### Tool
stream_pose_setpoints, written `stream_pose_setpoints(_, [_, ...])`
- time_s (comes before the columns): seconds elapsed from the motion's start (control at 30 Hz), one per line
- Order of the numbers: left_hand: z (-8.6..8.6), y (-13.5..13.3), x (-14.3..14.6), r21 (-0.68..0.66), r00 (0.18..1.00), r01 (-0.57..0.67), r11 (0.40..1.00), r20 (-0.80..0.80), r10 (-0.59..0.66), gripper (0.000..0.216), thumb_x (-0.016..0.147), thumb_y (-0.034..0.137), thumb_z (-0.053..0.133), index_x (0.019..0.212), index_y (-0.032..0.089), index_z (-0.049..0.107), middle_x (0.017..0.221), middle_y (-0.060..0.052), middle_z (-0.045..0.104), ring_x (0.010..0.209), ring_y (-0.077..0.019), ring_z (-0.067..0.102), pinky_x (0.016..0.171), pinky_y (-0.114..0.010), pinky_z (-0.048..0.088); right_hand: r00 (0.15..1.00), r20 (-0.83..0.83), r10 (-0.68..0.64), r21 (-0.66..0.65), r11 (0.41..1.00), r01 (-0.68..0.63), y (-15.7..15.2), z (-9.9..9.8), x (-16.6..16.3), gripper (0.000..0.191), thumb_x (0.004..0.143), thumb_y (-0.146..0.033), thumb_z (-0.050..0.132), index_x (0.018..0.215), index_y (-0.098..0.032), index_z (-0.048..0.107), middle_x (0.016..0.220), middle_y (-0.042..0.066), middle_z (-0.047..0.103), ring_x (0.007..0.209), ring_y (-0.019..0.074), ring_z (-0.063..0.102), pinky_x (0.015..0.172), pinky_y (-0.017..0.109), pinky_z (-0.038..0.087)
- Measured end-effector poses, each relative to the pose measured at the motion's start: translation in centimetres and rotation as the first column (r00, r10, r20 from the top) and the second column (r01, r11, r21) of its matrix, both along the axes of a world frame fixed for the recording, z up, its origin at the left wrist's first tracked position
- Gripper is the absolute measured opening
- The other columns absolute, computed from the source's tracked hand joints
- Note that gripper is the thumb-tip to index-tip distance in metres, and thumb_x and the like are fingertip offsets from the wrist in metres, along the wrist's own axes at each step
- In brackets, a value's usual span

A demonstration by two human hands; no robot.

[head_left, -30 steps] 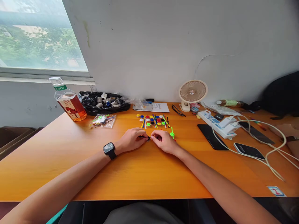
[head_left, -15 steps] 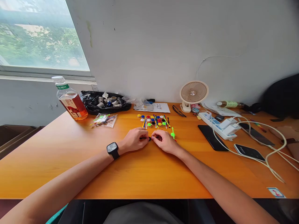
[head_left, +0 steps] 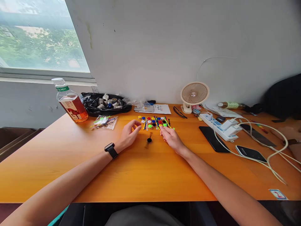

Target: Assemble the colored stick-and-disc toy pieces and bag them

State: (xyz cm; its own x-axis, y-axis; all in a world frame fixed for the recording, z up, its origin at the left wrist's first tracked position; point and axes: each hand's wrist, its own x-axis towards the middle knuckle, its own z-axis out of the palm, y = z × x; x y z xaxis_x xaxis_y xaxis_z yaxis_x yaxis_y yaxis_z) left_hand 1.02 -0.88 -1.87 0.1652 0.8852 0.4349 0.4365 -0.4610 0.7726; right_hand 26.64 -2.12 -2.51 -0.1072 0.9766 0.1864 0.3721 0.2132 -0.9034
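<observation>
Between my two hands, a small black spinning top (head_left: 149, 140) stands on the table, its round middle sharp and its arms blurred by turning. To its left, my left hand (head_left: 130, 134), with a black watch on the wrist, is open and holds nothing, fingers loosely bent. My right hand (head_left: 172, 138) is on the other side, fingers loosely apart and nothing seen in them. Its fingertips are beside a yellow disc (head_left: 161, 126) at the front of the small parts. Behind both hands lie several coloured discs and thin sticks (head_left: 156, 121). A bright green piece (head_left: 174, 128) is mostly hidden by my right hand.
A tea bottle (head_left: 73, 105), a bag of small parts (head_left: 104, 122) and a black plastic bag (head_left: 90, 105) lie to the left. A fan (head_left: 194, 94) stands at the back. On the right are a power strip (head_left: 217, 127), cables and phones (head_left: 251, 153).
Both hands have let go of the black spinning top and moved apart, the left to the left and the right to the right. The top now turns alone on the table.
</observation>
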Motion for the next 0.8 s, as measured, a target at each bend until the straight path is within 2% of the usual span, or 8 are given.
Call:
stream_pose_setpoints(0.07, [-0.3, 0.4, -0.3, 0.033, 0.998, -0.019, 0.999, -0.061, 0.021, 0.016, 0.1, 0.032, 0.055, 0.102, 0.02, 0.065, 0.106, -0.007, 0.072, 0.092, -0.0203, 0.061, 0.079, -0.032, 0.05, 1.0, -0.02, 0.001, 0.029, 1.0, 0.0, 0.0, 0.2, 0.0, 0.061, 0.098, -0.077, 0.051, 0.069, -0.024, 0.052, 0.056, -0.003, 0.041, 0.053, 0.0158, 0.04, 0.053, 0.032, 0.035])
stream_pose_setpoints(0.17, [-0.8, 0.9, -0.8, 0.098, 0.978, -0.002, 0.995, -0.209, 0.023, 0.015, 0.098, 0.028, 0.056, 0.109, 0.021, 0.064, 0.116, -0.009, 0.071, 0.105, -0.0255, 0.062, 0.091, -0.039, 0.053, 1.0, 0.007, 0.029, 0.118, 0.993, -0.03, -0.1, 0.6, 0.0, 0.065, 0.1, -0.075, 0.051, 0.06, -0.024, 0.049, 0.058, -0.001, 0.048, 0.058, 0.0172, 0.047, 0.062, 0.034, 0.041])
stream_pose_setpoints(0.3, [-1.2, 1.3, -1.3, 0.144, 0.917, 0.123, 0.982, -0.396, -0.057, 0.037, 0.102, 0.025, 0.051, 0.137, 0.021, 0.061, 0.142, -0.013, 0.064, 0.13, -0.0308, 0.056, 0.113, -0.049, 0.046, 0.993, 0.091, 0.071, 0.204, 0.975, -0.089, -0.3, 1.1, -0.1, 0.068, 0.104, -0.07, 0.047, 0.055, -0.023, 0.053, 0.064, 0.003, 0.056, 0.067, 0.0196, 0.056, 0.074, 0.037, 0.044])
stream_pose_setpoints(0.43, [-1.3, 1.3, -1.3, 0.097, 0.848, 0.207, 0.974, -0.514, -0.129, 0.056, 0.108, 0.041, 0.048, 0.162, 0.027, 0.043, 0.167, -0.01, 0.045, 0.148, -0.0333, 0.043, 0.124, -0.054, 0.035, 0.99, 0.118, 0.074, 0.225, 0.969, -0.099, -0.6, 1.1, -0.3, 0.067, 0.105, -0.069, 0.047, 0.058, -0.023, 0.06, 0.067, 0.004, 0.058, 0.07, 0.0204, 0.058, 0.076, 0.038, 0.045])
stream_pose_setpoints(0.57, [-1.3, 1.7, -1.2, 0.033, 0.826, 0.229, 0.973, -0.536, -0.176, 0.056, 0.112, 0.048, 0.035, 0.165, 0.032, 0.041, 0.175, -0.004, 0.034, 0.153, -0.032, 0.036, 0.127, -0.055, 0.029, 0.987, 0.137, 0.085, 0.23, 0.966, -0.115, -0.7, 0.8, -0.5, 0.064, 0.106, -0.066, 0.048, 0.06, -0.023, 0.061, 0.07, 0.004, 0.059, 0.071, 0.0207, 0.058, 0.075, 0.038, 0.045])
stream_pose_setpoints(0.7, [-1.5, 2.7, -1.6, 0.02, 0.844, 0.218, 0.976, -0.505, -0.178, 0.055, 0.113, 0.048, 0.031, 0.165, 0.032, 0.043, 0.174, -0.003, 0.035, 0.153, -0.0306, 0.038, 0.127, -0.053, 0.028, 0.982, 0.164, 0.096, 0.231, 0.964, -0.133, -0.8, 0.7, -0.5, 0.062, 0.108, -0.061, 0.047, 0.061, -0.022, 0.061, 0.071, 0.004, 0.059, 0.07, 0.0202, 0.057, 0.071, 0.036, 0.044])
stream_pose_setpoints(0.8, [-1.7, 3.3, -1.8, 0.037, 0.838, 0.218, 0.975, -0.519, -0.168, 0.055, 0.113, 0.047, 0.031, 0.163, 0.029, 0.045, 0.171, -0.005, 0.041, 0.15, -0.0307, 0.04, 0.127, -0.052, 0.029, 0.972, 0.215, 0.097, 0.258, 0.954, -0.152, -1.0, 0.8, -0.6, 0.053, 0.109, -0.052, 0.049, 0.068, -0.022, 0.063, 0.075, 0.004, 0.06, 0.07, 0.0196, 0.056, 0.068, 0.035, 0.042])
